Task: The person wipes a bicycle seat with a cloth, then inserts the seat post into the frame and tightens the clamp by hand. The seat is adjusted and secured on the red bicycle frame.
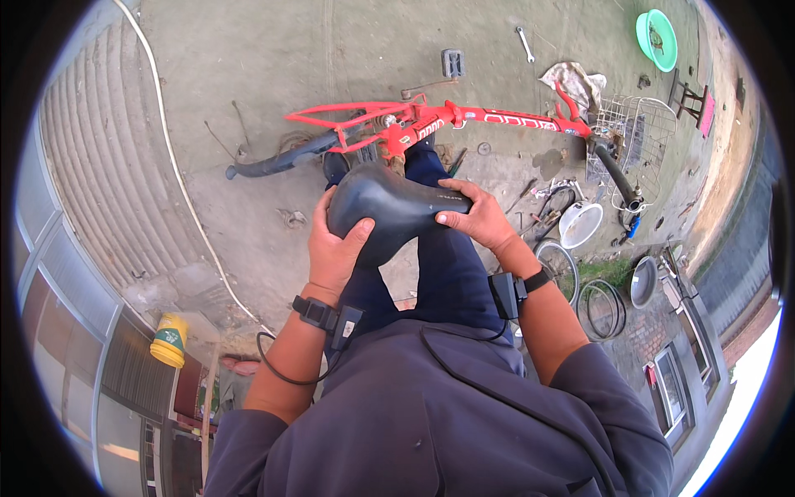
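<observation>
A black bicycle saddle [389, 207] is between my hands, above the red bicycle frame [489, 116]. My left hand [333, 248] grips the saddle's wide rear end, thumb on top. Around the narrow nose, my right hand [479, 217] has its fingers and thumb closed. The frame lies across the ground in front of me, with a black mudguard [290, 157] at its left and a dark handlebar [614, 172] at its right. A pedal [453, 63] sticks out on the far side. The seat post's top is partly hidden by the saddle.
At the far right are a wire basket [642, 124], a rag [580, 81], a wrench [525, 45] and a green basin [657, 40]. Nearer on the right stand a white bowl [580, 224], tyres [603, 308] and a grey basin [643, 282]. A pale hose [166, 132] and yellow bucket [170, 340] are left.
</observation>
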`<state>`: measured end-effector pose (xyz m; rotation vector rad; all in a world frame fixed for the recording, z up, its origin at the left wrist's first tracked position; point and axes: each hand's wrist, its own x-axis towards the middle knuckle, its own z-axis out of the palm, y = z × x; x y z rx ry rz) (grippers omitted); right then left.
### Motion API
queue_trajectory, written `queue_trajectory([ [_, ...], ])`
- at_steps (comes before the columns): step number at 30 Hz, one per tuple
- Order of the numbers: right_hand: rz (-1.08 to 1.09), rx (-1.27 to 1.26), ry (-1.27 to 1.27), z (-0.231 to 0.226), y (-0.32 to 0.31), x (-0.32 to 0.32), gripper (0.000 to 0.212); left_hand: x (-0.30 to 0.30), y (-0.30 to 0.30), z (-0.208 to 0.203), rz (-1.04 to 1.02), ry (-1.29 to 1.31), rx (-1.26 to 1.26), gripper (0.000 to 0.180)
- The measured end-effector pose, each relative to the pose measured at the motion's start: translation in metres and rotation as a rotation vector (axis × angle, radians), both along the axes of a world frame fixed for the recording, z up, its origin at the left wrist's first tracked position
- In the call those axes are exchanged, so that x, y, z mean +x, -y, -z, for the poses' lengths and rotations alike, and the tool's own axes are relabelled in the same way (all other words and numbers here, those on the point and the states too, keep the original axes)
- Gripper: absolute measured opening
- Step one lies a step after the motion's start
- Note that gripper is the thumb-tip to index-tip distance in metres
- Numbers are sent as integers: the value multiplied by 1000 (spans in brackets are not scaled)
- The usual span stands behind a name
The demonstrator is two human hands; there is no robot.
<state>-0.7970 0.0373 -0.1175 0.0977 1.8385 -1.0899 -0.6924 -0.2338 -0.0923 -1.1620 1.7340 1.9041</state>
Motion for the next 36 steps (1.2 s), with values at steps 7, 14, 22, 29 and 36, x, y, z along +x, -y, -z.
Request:
queue_trajectory([
  [7,397,-149,337,-3,-8,12,83,0,1,-2,-10,-3,23,91],
  [14,575,-218,498,-3,-9,24,93,1,1,1,-7,-26,21,90],
  [22,650,-316,575,1,-21,33,90,1,1,0,-12,-11,23,90],
  [29,721,-397,664,13,-35,42,92,3,3,2,12,-12,11,89],
  [36,724,-269,713,33,-36,47,83,1,6,-1,67,12,-21,89],
])
